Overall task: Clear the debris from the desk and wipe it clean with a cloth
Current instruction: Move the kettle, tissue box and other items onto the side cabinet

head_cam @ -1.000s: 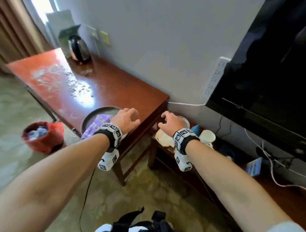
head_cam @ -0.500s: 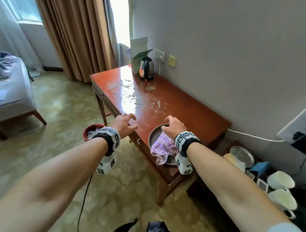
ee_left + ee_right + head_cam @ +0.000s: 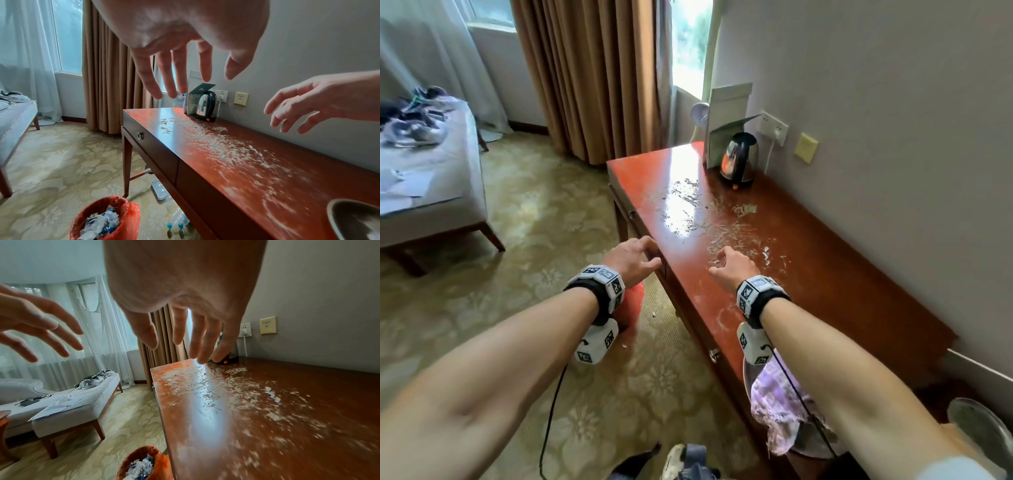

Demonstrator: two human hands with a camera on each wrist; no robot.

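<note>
Compared w/ the pictures before, the view has turned from the low shelf and then the plate toward the far part of the desk (image 3: pixel 825 274), so the whole debris (image 3: pixel 726 226) field is now ahead of the hands. Half a sec. ago the right hand (image 3: pixel 734 265) was over the plate (image 3: pixel 748 373) at the near end of the desk; now it has gone forward and hangs above the desk middle, just at the near border of the debris, and the plate w/ the cloth (image 3: pixel 777 411) is under the forearm, not taken. The left hand (image 3: pixel 631 258) came forward also and hovers at the front edge of the desk, above the red bin (image 3: pixel 107 219) on the floor. Both grips are spread, fingers straight or loosely bent, nothing held; the wrist views show no touch w/ the wood. The debris, pale flakes and some paper bits, lies from the far left corner near the kettle (image 3: pixel 739 159) to the desk middle, w/ white smears more near. I judge this means the clearing comes first: prob. the right hand sweeps the flakes toward the front edge and the left one catches them over the bin. The wiping is not yet begun, so the task is at its early part.
</note>
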